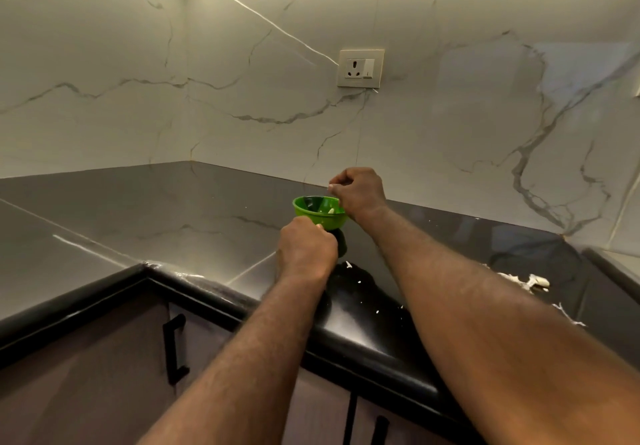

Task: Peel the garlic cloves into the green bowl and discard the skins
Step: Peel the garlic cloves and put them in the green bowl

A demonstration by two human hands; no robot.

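A small green bowl (311,210) stands on the dark countertop (173,209), with a pale garlic clove (331,210) visible inside it. My left hand (306,249) is curled just in front of the bowl and pinches something small and pale at its fingertips, near the bowl's near rim. My right hand (358,190) hovers over the bowl's right rim with fingers curled, pinching a tiny white piece. What each hand holds is too small to identify surely.
Garlic skins and a clove (535,282) lie on the counter to the right, with white flecks (348,264) near the front edge. A wall socket (361,68) sits on the marble backsplash. Cabinet doors with black handles (175,349) are below the counter.
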